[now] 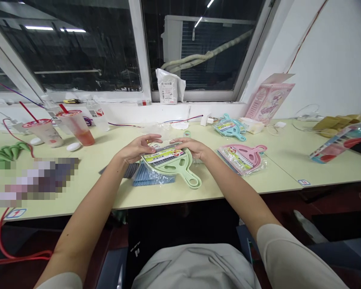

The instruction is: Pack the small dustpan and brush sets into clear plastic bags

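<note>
Both my hands hold a light green dustpan and brush set (180, 165) above the table, its looped handle pointing toward me and to the right. A printed label and grey bristles show along its far edge. My left hand (138, 147) grips the upper left corner, with the thumb on top. My right hand (190, 147) holds the upper right side, fingers over the far edge. Beneath the set lie blue bristles (153, 179) and grey bristles (131, 171), partly covered by clear plastic. To the right rests a wrapped pink dustpan and brush set (243, 157).
Farther back are wrapped blue dustpan sets (231, 129) and a pink box (269, 102). Two drink cups (78, 127) with red straws stand at the left, near green items (10, 152). A blue and red pack (338, 142) lies at the far right.
</note>
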The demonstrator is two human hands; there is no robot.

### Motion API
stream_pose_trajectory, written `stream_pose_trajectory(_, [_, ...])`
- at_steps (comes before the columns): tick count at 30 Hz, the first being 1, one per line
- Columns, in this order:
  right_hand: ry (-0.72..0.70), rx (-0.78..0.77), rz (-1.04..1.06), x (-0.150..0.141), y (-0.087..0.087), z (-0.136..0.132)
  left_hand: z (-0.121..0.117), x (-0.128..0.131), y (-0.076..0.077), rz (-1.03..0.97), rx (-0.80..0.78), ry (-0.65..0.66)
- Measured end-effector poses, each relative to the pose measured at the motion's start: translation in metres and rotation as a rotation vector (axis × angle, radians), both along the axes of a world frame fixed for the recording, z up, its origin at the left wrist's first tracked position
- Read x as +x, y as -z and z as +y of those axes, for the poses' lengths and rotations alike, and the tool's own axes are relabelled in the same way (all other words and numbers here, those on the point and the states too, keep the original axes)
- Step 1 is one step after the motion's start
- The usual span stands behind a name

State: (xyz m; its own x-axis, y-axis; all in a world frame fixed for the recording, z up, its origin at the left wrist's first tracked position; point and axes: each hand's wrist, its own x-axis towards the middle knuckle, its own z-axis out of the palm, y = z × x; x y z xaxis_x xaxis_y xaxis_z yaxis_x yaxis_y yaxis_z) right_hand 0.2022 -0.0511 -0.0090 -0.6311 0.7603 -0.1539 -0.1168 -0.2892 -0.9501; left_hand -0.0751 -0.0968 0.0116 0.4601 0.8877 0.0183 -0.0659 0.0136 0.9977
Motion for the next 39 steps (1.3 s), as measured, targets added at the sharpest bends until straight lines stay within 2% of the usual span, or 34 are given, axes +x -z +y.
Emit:
stream_pose_trajectory(5, [0.172,0.088,0.000,0.003,0.014,0.001,0.008,-0.004,0.009,-0.070,-0.096,-0.198])
stream_pose_trajectory(8, [0.273,0.110,0.018,0.008,0.020,0.001,0.014,-0.004,0.020,-0.054,-0.122,-0.254])
stream_pose_trajectory(13, [0.399,0.168,0.067,0.005,0.025,0.000,0.017,0.002,0.035,-0.029,0.015,-0.370])
stream_pose_trajectory(19, [0.441,0.020,0.044,0.004,0.025,0.004,0.012,0.015,0.033,-0.059,0.102,-0.490])
stream_pose_trajectory(23, [0.534,0.088,0.059,0.003,0.029,0.005,0.009,0.019,0.029,-0.061,0.101,-0.504])
stream_pose_trajectory(26, [0.548,0.107,0.064,0.001,0.031,0.003,0.007,0.020,0.028,-0.054,0.075,-0.488])
stream_pose_trajectory(29, [0.564,0.106,0.039,0.000,0.030,0.002,0.008,0.018,0.028,-0.023,0.021,-0.472])
stream_pose_trajectory(32, [0.575,0.135,0.025,-0.002,0.031,0.002,0.009,0.017,0.031,0.052,0.011,-0.512])
stream_pose_trajectory(39, [0.638,0.337,-0.137,-0.016,0.043,0.000,0.011,0.025,0.046,0.357,0.244,-0.737])
